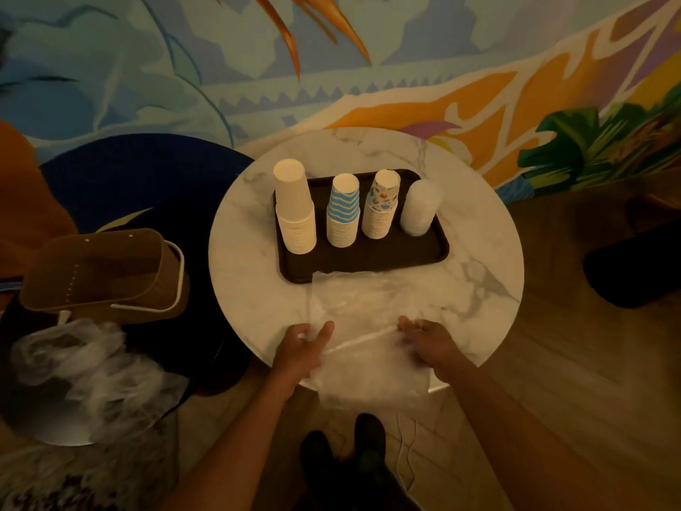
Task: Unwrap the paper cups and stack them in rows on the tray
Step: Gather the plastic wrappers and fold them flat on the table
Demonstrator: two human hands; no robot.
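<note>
The left hand (304,344) and the right hand (427,339) are gripping the clear wrapper (368,304) at the near edge of the round marble table (258,289), fingers curling round its left and right sides, the film stretching taut between them. Just beyond, on the dark tray (368,258), four upside-down stacks are standing in a row: white cups (296,215), blue-striped cups (343,215), patterned cups (381,208), translucent cups (420,208).

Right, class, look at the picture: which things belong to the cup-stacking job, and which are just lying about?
For the job: tray; white cups; striped cups; patterned cups; clear stack (cups or lids, cannot tell); plastic wrap, in the grip of the left hand and right hand.

Lying about: basket; crumpled plastic near it; blue seat.
</note>
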